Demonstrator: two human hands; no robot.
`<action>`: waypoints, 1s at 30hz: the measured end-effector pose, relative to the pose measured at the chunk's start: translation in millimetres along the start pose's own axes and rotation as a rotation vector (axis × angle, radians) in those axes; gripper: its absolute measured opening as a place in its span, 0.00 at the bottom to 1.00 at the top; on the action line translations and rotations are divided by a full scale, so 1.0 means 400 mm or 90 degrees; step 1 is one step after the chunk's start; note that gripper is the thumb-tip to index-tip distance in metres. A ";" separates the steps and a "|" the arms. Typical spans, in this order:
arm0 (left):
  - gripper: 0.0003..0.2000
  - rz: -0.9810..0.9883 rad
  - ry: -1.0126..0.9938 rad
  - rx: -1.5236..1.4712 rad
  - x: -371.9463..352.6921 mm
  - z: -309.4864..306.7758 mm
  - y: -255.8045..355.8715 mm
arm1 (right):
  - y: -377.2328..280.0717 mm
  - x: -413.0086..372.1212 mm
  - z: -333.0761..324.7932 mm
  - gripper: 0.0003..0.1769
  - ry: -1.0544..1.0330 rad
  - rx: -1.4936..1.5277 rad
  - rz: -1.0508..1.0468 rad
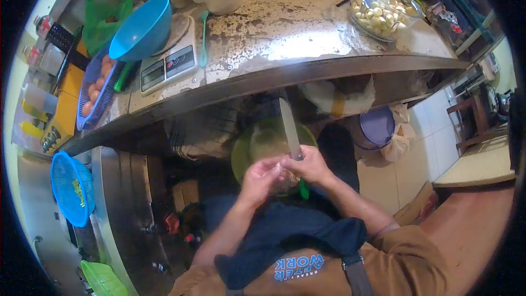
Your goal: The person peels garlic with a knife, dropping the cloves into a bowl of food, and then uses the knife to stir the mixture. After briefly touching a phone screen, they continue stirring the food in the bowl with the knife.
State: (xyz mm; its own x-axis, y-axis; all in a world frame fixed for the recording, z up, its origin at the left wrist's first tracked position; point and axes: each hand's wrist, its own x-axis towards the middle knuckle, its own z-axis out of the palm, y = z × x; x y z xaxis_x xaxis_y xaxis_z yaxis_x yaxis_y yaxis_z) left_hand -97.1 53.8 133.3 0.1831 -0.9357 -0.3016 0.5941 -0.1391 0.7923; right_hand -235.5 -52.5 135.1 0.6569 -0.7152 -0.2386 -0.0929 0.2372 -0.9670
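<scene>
A knife (289, 126) with a broad blade points up and away from me, its handle held in my right hand (309, 164). My left hand (263, 178) has its fingers pinched together against the right fingertips; whatever small thing is between them is too small to name. Beneath both hands, in the space below the counter, is a round green container (241, 156). Part of a bright green object (304, 189) shows just under my right hand. Peeled garlic cloves (383, 16) fill a clear container at the counter's right end.
The wooden counter (263, 38) crosses in front. On it stand a blue bowl (143, 30), a scale (170, 70), a basket of eggs (96, 90) and a green spoon (204, 38). A blue colander (71, 189) is at left, a dark bucket (377, 126) at right.
</scene>
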 end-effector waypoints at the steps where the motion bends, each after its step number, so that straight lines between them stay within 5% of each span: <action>1: 0.12 0.012 0.009 0.013 0.000 -0.004 0.000 | -0.020 -0.004 0.005 0.12 -0.003 -0.004 0.025; 17: 0.06 0.015 0.092 0.062 -0.027 -0.003 0.047 | -0.106 -0.030 0.039 0.12 -0.072 0.090 0.083; 25: 0.06 0.195 0.115 0.146 -0.021 0.013 0.038 | -0.058 -0.022 0.032 0.12 -0.118 0.097 0.115; 30: 0.06 0.196 0.120 0.141 -0.016 -0.004 0.011 | -0.072 -0.032 0.048 0.12 -0.115 0.080 0.114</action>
State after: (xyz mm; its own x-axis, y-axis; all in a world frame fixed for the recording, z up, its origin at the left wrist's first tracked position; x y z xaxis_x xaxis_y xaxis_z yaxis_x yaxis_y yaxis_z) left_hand -94.3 59.6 137.8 0.4778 -0.8718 -0.1079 0.3097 0.0522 0.9494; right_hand -226.7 -37.6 167.7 0.7620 -0.5288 -0.3737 -0.1330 0.4369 -0.8896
